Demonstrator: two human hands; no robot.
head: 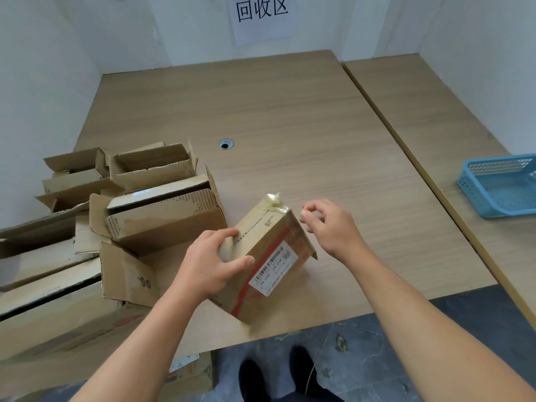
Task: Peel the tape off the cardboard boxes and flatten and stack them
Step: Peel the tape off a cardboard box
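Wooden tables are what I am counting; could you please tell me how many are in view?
2. The left table, ahead, carries the cardboard boxes. The right table adjoins its right edge and carries the blue basket. Nothing suggests another hidden one.

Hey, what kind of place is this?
Probably a recycling corner in an office: a paper sign reading "recycling area", opened cardboard boxes piled on a wooden desk, and a blue basket.

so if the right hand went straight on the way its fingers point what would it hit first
Probably the taped upper end of the cardboard box that the left hand grips, near the crumpled tape wad. The right hand points its curled fingers left at it, though depth is unclear.
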